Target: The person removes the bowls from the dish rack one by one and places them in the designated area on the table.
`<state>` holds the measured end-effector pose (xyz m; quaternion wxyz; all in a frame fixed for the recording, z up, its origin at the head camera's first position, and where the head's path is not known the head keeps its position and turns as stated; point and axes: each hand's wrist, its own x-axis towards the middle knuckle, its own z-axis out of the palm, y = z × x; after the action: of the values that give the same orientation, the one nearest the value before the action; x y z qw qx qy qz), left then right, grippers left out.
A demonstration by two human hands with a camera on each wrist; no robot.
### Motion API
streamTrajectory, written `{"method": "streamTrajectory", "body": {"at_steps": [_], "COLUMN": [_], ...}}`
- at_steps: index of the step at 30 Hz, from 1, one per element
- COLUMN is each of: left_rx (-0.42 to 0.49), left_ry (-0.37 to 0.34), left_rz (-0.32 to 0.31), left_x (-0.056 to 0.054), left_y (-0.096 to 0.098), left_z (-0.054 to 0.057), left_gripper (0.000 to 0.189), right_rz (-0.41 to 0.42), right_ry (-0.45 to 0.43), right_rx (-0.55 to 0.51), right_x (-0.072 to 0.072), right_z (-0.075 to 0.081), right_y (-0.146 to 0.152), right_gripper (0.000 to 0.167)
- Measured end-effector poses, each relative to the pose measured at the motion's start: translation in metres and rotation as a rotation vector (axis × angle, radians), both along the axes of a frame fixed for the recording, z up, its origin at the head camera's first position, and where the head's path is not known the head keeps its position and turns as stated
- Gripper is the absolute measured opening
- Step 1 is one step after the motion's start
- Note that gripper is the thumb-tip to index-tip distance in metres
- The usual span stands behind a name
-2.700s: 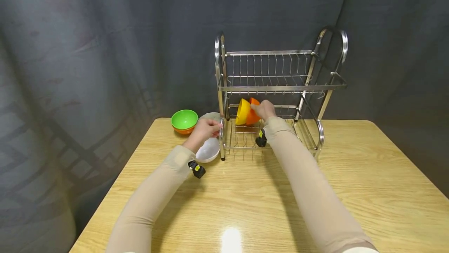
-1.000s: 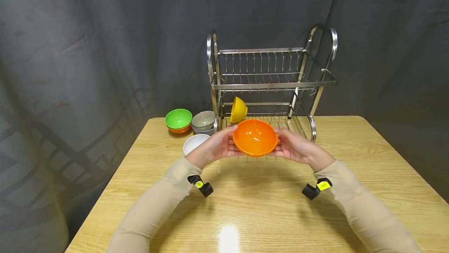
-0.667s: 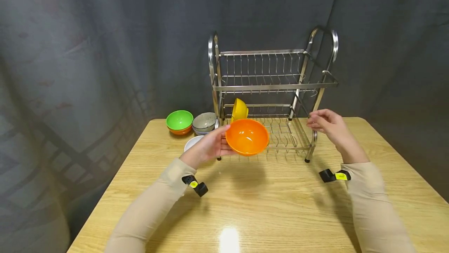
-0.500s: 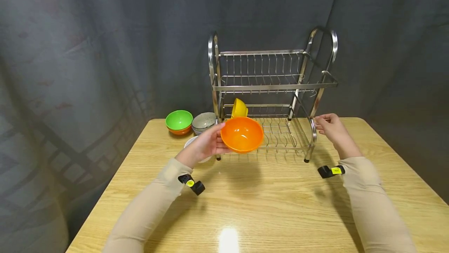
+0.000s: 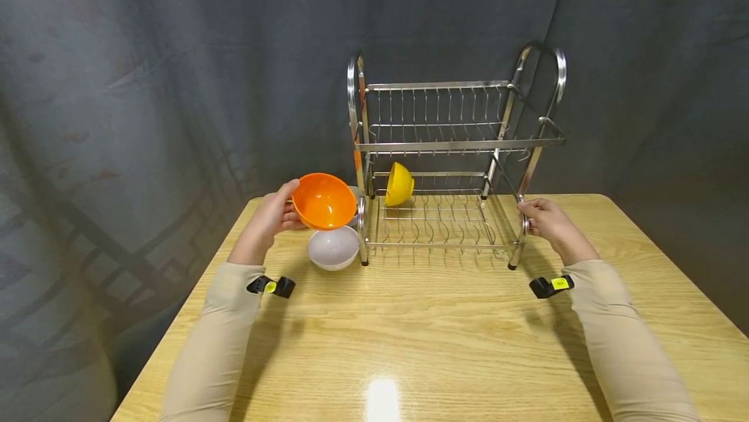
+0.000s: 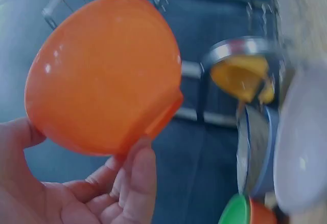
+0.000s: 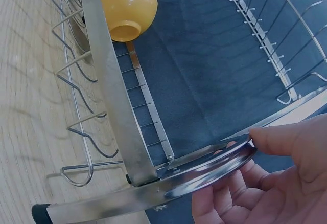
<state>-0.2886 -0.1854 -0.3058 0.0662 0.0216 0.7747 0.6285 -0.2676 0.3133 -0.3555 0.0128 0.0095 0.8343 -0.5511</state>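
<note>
My left hand [image 5: 270, 219] holds an orange bowl [image 5: 324, 201] in the air left of the dish rack, thumb at the rim and fingers beneath. The left wrist view shows the bowl's outer side [image 6: 102, 75] and its foot against my fingers. With thumb and fingers, my right hand [image 5: 545, 222] grips the curved right front post of the metal dish rack [image 5: 450, 146]; the right wrist view shows this grip [image 7: 271, 178] closely. A yellow bowl [image 5: 399, 185] stands tilted on its side at the left of the rack's lower tier.
Below the held bowl, a white bowl [image 5: 333, 248] rests on the wooden table [image 5: 445, 331]. Grey bowls [image 6: 255, 150] and a green bowl [image 6: 236, 211] on an orange one are mostly hidden in the head view. A dark curtain [image 5: 281, 51] hangs behind.
The orange bowl came off the lower tier into both hands. My right hand then let go and took the rack's right post, while my left hand carried the bowl leftward, over the other bowls.
</note>
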Motion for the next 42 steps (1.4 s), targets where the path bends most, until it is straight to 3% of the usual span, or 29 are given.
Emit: {"method": "streamTrajectory", "body": {"at_steps": [4, 9, 12, 17, 22, 29, 38, 42], "left_rx": [-0.225, -0.596, -0.723, -0.821, -0.922, -0.996, -1.093, -1.13], "left_ry": [0.014, 0.073, 0.11, 0.165, 0.179, 0.137, 0.073, 0.169], "left_rz": [0.083, 0.113, 0.135, 0.167, 0.19, 0.146, 0.135, 0.202], "left_x": [-0.005, -0.011, -0.013, -0.015, -0.015, -0.016, -0.024, -0.025], "left_y": [-0.007, 0.0, 0.006, 0.015, 0.019, 0.015, 0.009, 0.017], "left_z": [-0.014, -0.038, -0.048, -0.055, -0.053, -0.045, -0.06, -0.057], "left_gripper": [0.069, 0.058, 0.053, 0.051, 0.052, 0.041, 0.039, 0.035], "right_rz": [-0.004, -0.004, -0.002, -0.002, -0.001, -0.001, -0.008, -0.01], "right_ry": [-0.009, -0.004, -0.007, -0.006, 0.003, 0.003, 0.001, -0.001], "right_rx": [0.016, 0.026, 0.014, 0.014, 0.015, 0.014, 0.007, 0.009], "right_x": [0.001, 0.003, 0.003, 0.002, 0.001, -0.002, -0.001, -0.002], "right_z": [0.001, 0.002, 0.001, 0.001, 0.003, 0.005, 0.005, 0.003], "right_y": [0.001, 0.002, 0.0, 0.0, 0.0, 0.0, 0.0, 0.0], "right_gripper": [0.047, 0.047, 0.044, 0.039, 0.041, 0.041, 0.036, 0.036]}}
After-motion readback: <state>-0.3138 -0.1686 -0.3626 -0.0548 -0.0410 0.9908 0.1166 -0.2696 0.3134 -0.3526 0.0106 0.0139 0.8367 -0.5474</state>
